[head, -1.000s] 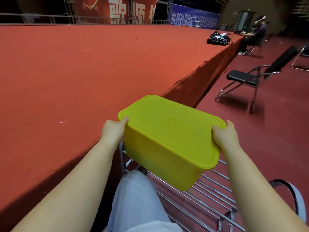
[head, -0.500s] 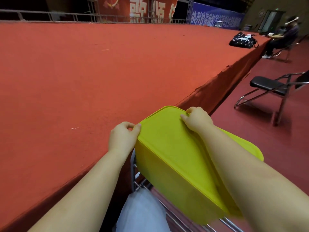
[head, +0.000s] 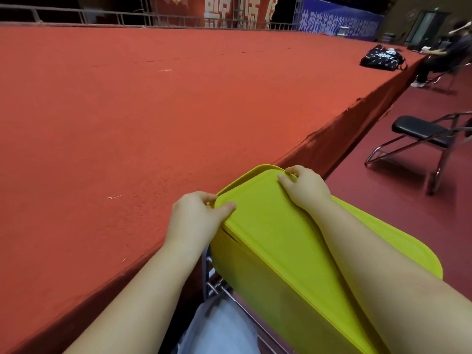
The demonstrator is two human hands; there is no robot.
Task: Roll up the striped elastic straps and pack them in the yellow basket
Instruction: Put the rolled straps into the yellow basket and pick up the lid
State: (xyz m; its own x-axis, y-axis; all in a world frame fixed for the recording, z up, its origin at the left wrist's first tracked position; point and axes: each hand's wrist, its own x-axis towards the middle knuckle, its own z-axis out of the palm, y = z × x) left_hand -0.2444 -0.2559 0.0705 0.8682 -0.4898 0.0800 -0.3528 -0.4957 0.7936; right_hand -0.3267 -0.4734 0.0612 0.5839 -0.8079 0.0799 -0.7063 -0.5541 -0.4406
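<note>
A person's left hand (head: pixel 198 215) and right hand (head: pixel 305 186) each pinch the lid (head: pixel 275 226) of the yellow basket (head: pixel 242 272), which rests on a wire-frame chair (head: pixel 212 284) beside a red carpeted stage (head: pixel 153 111), apparently prying it open for packing. No striped straps are visible; the basket's contents are hidden. A black bag (head: pixel 383 58) sits beyond.

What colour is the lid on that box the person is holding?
The lid is plain yellow-green, the same as the box under it; the head view shows it.
</note>
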